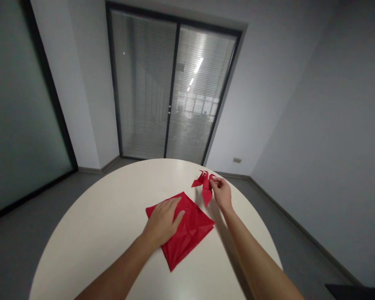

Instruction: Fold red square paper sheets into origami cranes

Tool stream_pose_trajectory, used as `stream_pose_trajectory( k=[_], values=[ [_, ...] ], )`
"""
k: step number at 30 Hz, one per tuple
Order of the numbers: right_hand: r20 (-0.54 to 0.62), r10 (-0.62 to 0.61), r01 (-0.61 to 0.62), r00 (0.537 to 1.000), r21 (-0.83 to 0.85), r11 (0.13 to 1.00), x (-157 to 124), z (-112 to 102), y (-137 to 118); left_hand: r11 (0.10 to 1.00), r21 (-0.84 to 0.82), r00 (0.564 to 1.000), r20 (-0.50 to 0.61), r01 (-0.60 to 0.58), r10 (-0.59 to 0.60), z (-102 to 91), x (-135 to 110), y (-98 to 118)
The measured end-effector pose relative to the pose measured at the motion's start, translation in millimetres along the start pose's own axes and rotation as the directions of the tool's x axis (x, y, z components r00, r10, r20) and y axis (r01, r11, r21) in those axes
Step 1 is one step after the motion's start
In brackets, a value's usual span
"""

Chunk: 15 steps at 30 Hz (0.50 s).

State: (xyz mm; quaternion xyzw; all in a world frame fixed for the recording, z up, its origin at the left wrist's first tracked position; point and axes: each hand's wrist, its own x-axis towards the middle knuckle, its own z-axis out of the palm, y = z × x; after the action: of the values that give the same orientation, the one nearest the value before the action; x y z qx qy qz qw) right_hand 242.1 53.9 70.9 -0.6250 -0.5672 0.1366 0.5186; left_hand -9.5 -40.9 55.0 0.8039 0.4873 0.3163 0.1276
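Round pale table (112, 225), bearing one creased red paper square (190, 233), set cornerwise, its layered edges parting slightly at the right corner, with the person's left hand (164, 221) laid palm down over its left part, thumb apart from the fingers. Beyond its upper right side, folded red paper pieces (207, 193), pointed and angular, their exact number unclear, pinched at the right by the person's right hand (221, 191). Behind: dark-framed glass panels (193, 129) with horizontal blinds, grey walls (278, 83), one small wall plate (237, 160).
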Motion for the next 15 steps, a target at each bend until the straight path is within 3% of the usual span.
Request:
stream_pose_trajectory(
  k=[2,4,6,11,15],
  values=[
    [0.065,-0.042,0.034,0.997,0.120,0.992,-22,0,-15,0.991,-0.121,0.997,-0.048,0.047,-0.054,2.8,-1,5],
    [0.169,-0.097,0.024,0.981,0.388,0.921,-48,1,-28,0.963,-0.255,0.991,-0.072,0.090,-0.112,6.6,-3,10],
    [0.238,-0.147,0.013,0.960,0.487,0.873,-71,1,-38,0.931,-0.352,0.987,-0.086,0.098,-0.137,10.9,-4,14],
    [0.285,-0.232,0.046,0.930,0.537,0.842,-92,-3,-42,0.878,-0.477,0.993,-0.075,0.044,-0.091,20.3,-3,17],
    [0.407,-0.214,-0.033,0.888,0.522,0.852,-89,-3,-35,0.827,-0.553,0.988,-0.039,0.102,-0.148,26.3,0,16]
  ],
)
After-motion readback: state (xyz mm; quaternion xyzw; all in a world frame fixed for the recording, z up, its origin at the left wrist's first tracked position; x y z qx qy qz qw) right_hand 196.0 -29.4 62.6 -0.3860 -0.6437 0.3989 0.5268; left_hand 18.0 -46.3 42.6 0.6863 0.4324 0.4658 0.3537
